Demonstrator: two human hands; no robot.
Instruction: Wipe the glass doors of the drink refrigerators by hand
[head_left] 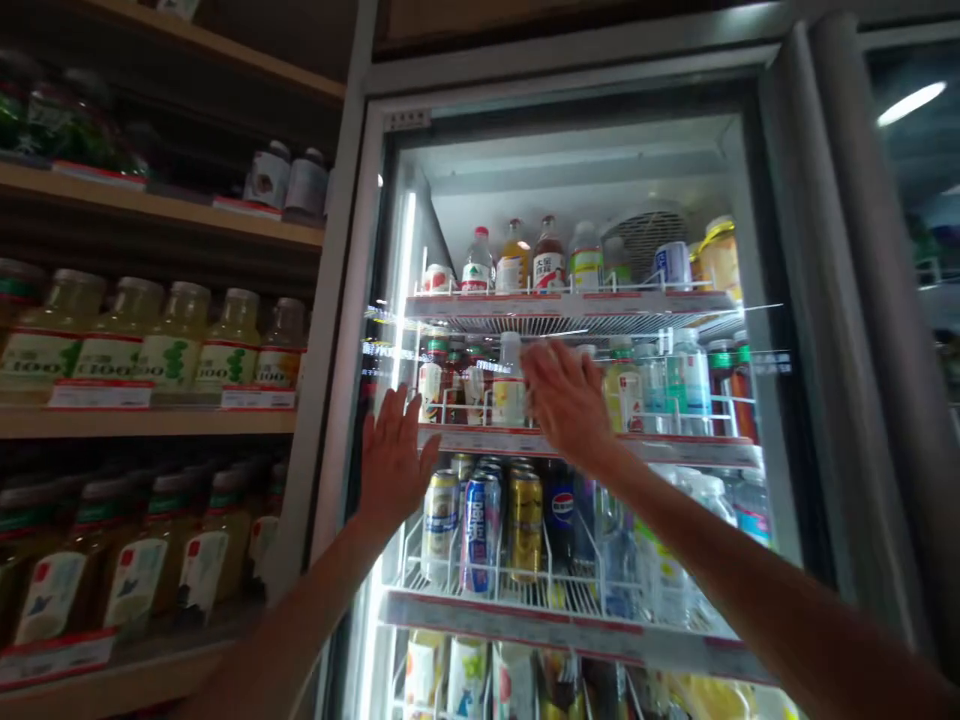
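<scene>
My left hand is raised with its palm toward the glass door of a lit drinks fridge, near the door's left edge. Its fingers are stretched out and it holds nothing. My right hand is up at the middle of the door, in front of the second shelf of bottles. It is smeared by motion, but its fingers look extended and flat toward the glass, with nothing visible in them. Whether either palm touches the glass is hard to tell. Behind the glass, a white-capped bottle shows between the hands.
Wire shelves in the fridge carry bottles and several drink cans. To the left, wooden shelves hold rows of juice bottles and jars. A grey vertical door frame and another glass door stand at the right.
</scene>
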